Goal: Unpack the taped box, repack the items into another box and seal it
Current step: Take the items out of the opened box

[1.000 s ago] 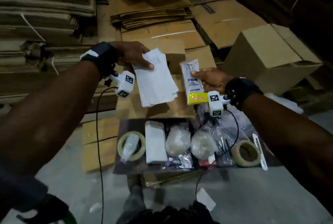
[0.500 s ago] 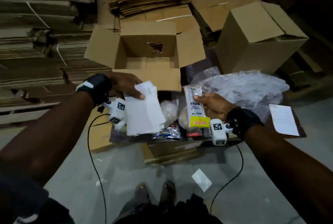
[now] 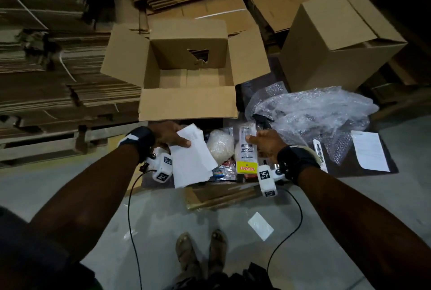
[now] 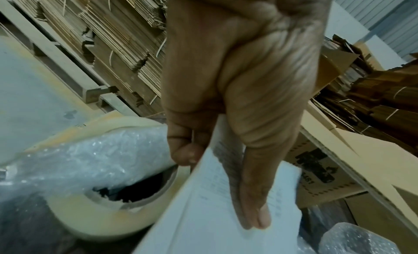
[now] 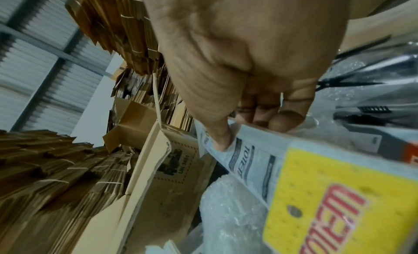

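An open, empty cardboard box [image 3: 186, 75] stands at the middle back, its four flaps spread. In front of its near flap, my left hand [image 3: 179, 140] pinches a stack of white papers [image 3: 193, 161], thumb on top. In the left wrist view the left hand [image 4: 217, 186] grips the same white papers [image 4: 214, 222]. My right hand [image 3: 251, 140] holds a clear packet with a yellow header [image 3: 247, 152]. In the right wrist view the right hand [image 5: 251, 132] has its thumb pressed on the clear packet [image 5: 260, 161]. Bubble-wrapped bundles [image 3: 221, 143] lie between the hands.
A closed cardboard box [image 3: 338, 40] stands at the right back. Loose bubble wrap [image 3: 314, 115], a box cutter [image 3: 318, 150] and a paper sheet [image 3: 370, 152] lie at the right. A tape roll [image 4: 101, 213] lies under my left hand. Flattened cardboard is stacked left and behind.
Both hands, still holding the papers and the packet, have drawn back from over the box's near flap to above the items. The view has lifted, so the open box now shows.
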